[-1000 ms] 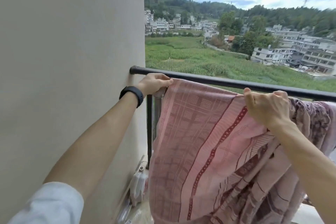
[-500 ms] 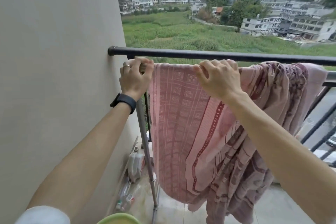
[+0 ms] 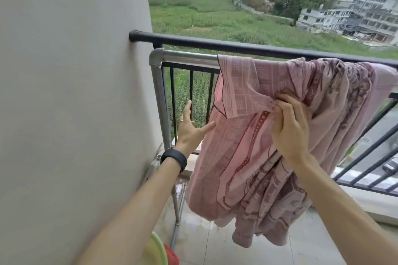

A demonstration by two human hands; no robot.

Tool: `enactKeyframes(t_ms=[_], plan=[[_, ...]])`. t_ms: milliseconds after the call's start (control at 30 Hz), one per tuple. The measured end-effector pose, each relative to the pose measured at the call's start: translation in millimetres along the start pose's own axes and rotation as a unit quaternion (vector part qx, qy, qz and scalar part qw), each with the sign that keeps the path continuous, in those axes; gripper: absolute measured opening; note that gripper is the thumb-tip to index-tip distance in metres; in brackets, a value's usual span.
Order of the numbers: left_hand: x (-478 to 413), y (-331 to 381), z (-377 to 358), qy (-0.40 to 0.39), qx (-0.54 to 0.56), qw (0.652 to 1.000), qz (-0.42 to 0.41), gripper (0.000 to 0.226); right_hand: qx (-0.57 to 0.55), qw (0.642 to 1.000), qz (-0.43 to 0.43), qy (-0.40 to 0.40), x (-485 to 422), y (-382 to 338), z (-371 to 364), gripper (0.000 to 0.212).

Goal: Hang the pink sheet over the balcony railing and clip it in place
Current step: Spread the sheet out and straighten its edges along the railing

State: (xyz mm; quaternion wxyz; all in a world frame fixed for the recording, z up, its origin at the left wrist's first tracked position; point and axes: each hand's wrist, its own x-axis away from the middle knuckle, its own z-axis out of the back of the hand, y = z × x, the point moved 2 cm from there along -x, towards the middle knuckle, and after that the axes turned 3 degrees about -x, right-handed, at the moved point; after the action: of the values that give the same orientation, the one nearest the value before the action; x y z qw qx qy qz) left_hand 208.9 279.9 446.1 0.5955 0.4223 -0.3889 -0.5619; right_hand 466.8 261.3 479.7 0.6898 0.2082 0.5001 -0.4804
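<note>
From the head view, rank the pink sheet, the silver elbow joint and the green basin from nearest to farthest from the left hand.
1. Pink sheet: just right of the left hand, at its fingers.
2. Silver elbow joint: above the hand, at the rack's corner by the wall.
3. Green basin: far below, at the bottom edge.

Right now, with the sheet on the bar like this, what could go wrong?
1. No clip shows on the pink sheet; it only lies over the silver bar, so wind or its own weight may pull it off.
2. The right hand pinches one fold while the left hand is open at the edge; a hard tug could drag the sheet along the bar.
3. The sheet is bunched toward the right, and its low corner hangs near the wet-looking floor.
</note>
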Motion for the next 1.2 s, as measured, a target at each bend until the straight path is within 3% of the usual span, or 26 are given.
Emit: enactKeyframes(t_ms=[167,267,400,467,533,600,667,700,767,833,900,1000,1033,1100,1133,1200], plan=[[7,7,-13,-0.181,-0.063,0.980,-0.051,0.065,0.015,0.999,-0.043,0.024,21,-9,0,0.016],[24,-5,-39,-0.193,-0.044,0.980,-0.035,0.029,0.014,0.996,-0.079,0.044,38,-17,2,0.017],[54,-40,-75,-0.150,-0.015,0.988,-0.033,0.022,-0.037,0.982,-0.185,0.020,82,-47,3,0.066],[68,-62,-85,-0.138,0.020,0.990,0.003,0.019,-0.097,0.946,-0.299,-0.076,103,-64,-6,0.094],[81,-82,-90,-0.112,0.063,0.990,0.058,0.030,-0.123,0.887,-0.400,-0.194,115,-78,-20,0.106],[90,-104,-95,-0.114,0.114,0.980,0.112,0.041,-0.103,0.844,-0.464,-0.248,120,-81,-33,0.081],[95,-125,-97,-0.154,0.121,0.970,0.141,0.045,-0.058,0.855,-0.458,-0.236,123,-79,-42,0.040],[93,-138,-97,-0.165,0.100,0.971,0.142,0.045,-0.041,0.864,-0.446,-0.229,126,-76,-43,0.030],[83,-164,-87,-0.135,0.049,0.978,0.149,0.048,-0.014,0.867,-0.435,-0.244,137,-70,-48,0.021],[67,-185,-67,-0.046,0.005,0.984,0.173,0.055,0.015,0.850,-0.438,-0.293,152,-66,-49,0.016],[41,-200,-42,0.015,-0.029,0.983,0.183,0.077,0.042,0.825,-0.437,-0.355,166,-67,-53,0.013],[-10,-203,-18,-0.024,-0.069,0.988,0.134,0.114,0.072,0.812,-0.420,-0.397,182,-70,-56,0.006],[-24,-199,-16,-0.047,-0.089,0.988,0.116,0.120,0.073,0.811,-0.419,-0.401,188,-70,-56,0.013],[-44,-187,-18,-0.118,-0.091,0.985,0.092,0.115,0.065,0.797,-0.441,-0.407,202,-73,-55,0.026],[-47,-181,-24,-0.166,-0.081,0.980,0.080,0.102,0.062,0.786,-0.461,-0.407,209,-75,-53,0.027],[-48,-173,-36,-0.231,-0.100,0.967,0.051,0.054,0.066,0.759,-0.504,-0.407,224,-76,-50,0.028]])
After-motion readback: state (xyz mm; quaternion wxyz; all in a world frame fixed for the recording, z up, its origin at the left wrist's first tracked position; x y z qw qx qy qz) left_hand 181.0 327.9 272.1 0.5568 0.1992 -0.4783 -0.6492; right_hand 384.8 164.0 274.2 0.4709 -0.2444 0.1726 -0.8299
